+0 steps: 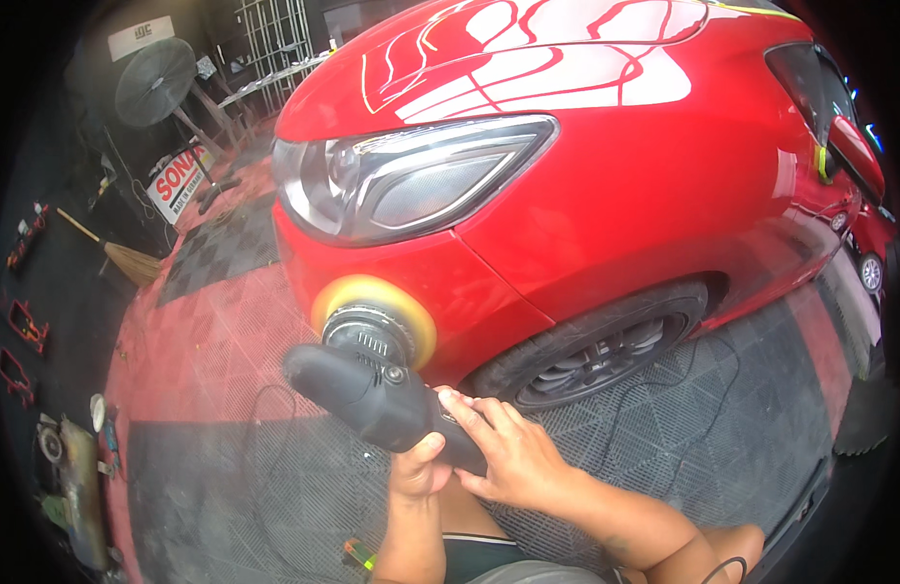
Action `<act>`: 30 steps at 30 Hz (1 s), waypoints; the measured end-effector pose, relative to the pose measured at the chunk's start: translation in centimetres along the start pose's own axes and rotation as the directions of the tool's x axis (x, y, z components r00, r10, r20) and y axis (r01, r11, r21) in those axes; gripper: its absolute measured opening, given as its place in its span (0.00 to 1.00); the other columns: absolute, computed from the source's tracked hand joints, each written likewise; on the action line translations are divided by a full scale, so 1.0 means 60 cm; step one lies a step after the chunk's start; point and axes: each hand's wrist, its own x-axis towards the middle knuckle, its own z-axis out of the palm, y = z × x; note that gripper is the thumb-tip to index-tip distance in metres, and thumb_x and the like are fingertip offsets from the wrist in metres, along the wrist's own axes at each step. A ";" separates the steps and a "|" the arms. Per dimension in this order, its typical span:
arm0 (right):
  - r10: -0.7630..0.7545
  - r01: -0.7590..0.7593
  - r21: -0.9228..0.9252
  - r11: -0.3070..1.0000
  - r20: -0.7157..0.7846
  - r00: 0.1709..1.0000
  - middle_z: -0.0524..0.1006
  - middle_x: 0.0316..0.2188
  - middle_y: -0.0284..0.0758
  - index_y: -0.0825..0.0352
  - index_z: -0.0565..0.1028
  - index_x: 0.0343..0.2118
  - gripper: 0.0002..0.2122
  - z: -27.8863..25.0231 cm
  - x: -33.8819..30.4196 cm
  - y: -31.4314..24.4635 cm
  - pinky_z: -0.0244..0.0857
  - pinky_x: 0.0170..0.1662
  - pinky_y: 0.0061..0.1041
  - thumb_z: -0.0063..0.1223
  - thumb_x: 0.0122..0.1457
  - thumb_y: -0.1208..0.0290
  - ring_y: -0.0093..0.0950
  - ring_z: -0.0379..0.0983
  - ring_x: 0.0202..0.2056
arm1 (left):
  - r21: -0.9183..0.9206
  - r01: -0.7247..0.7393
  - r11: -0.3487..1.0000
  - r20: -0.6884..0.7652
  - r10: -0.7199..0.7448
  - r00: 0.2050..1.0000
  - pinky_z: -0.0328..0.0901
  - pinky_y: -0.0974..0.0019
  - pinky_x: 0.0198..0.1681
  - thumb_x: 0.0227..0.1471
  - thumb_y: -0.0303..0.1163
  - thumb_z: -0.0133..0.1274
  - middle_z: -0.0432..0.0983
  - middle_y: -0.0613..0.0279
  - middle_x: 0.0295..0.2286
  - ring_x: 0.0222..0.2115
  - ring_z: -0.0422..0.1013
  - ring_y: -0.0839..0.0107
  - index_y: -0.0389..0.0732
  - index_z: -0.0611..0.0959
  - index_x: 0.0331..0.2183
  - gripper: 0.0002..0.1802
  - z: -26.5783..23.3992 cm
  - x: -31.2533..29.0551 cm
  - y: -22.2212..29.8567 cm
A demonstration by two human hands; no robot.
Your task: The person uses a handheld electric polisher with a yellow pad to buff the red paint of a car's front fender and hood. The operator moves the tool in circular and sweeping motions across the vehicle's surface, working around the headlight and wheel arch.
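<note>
A black car polisher (pixel 372 384) slants across the middle of the view, its round yellow foam pad (pixel 411 302) against the red bumper (pixel 450 292) just below the headlight (pixel 401 185). The pad's edge looks smeared, as if spinning. My left hand (pixel 421 472) is closed around the polisher's body from below, thumb up along its side. Wrapped over the rear handle is my right hand (pixel 513 448), its fingers lying along the top. Part of the handle is hidden by my hands.
The red car's front wheel (pixel 606 360) stands right of my hands. Black cords trail over the grey and red floor tiles (pixel 207 389). At left are a broom (pixel 129 261), a pedestal fan (pixel 156 83), a sign board (pixel 178 180) and a metal tank-like machine (pixel 75 477).
</note>
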 end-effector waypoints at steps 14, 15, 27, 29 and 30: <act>0.014 -0.007 0.123 0.992 -0.056 0.998 0.72 0.63 0.52 0.60 0.55 0.78 0.56 0.019 -0.037 0.019 0.77 0.58 0.46 0.82 0.48 0.57 0.53 0.76 0.60 | -0.040 0.002 0.999 0.056 0.001 0.998 0.66 0.41 0.69 0.52 0.31 0.68 0.75 0.50 0.54 0.58 0.74 0.53 0.41 0.75 0.61 0.36 -0.009 0.001 -0.014; 0.104 -0.097 0.172 0.980 -0.037 0.994 0.73 0.64 0.52 0.60 0.53 0.79 0.58 0.013 -0.057 0.027 0.77 0.58 0.47 0.82 0.48 0.56 0.54 0.77 0.60 | -0.024 -0.011 1.000 0.059 0.013 0.998 0.68 0.42 0.67 0.52 0.30 0.68 0.74 0.50 0.54 0.58 0.74 0.53 0.39 0.75 0.61 0.36 0.002 0.004 -0.018; 0.615 -0.614 0.080 0.785 0.010 0.788 0.85 0.51 0.49 0.61 0.68 0.69 0.38 0.052 -0.159 0.102 0.79 0.53 0.45 0.70 0.54 0.65 0.52 0.84 0.51 | 0.207 -0.007 0.978 0.257 -0.047 0.965 0.74 0.48 0.60 0.47 0.19 0.70 0.78 0.47 0.53 0.55 0.77 0.55 0.36 0.73 0.62 0.41 0.044 0.023 -0.071; 0.548 -0.545 0.080 0.835 -0.017 0.837 0.85 0.49 0.52 0.58 0.66 0.72 0.41 0.065 -0.162 0.114 0.80 0.52 0.46 0.69 0.53 0.67 0.53 0.84 0.49 | 0.142 0.010 0.990 0.234 -0.044 0.971 0.73 0.48 0.61 0.47 0.18 0.70 0.78 0.47 0.53 0.56 0.77 0.54 0.36 0.72 0.63 0.42 0.016 0.010 -0.076; 0.512 -0.511 0.051 0.858 -0.014 0.859 0.86 0.49 0.51 0.56 0.66 0.73 0.42 0.069 -0.156 0.112 0.80 0.52 0.46 0.68 0.51 0.69 0.53 0.84 0.48 | 0.135 0.029 0.990 0.210 -0.058 0.976 0.72 0.46 0.63 0.47 0.21 0.70 0.77 0.48 0.53 0.57 0.75 0.53 0.37 0.72 0.63 0.42 0.000 0.003 -0.074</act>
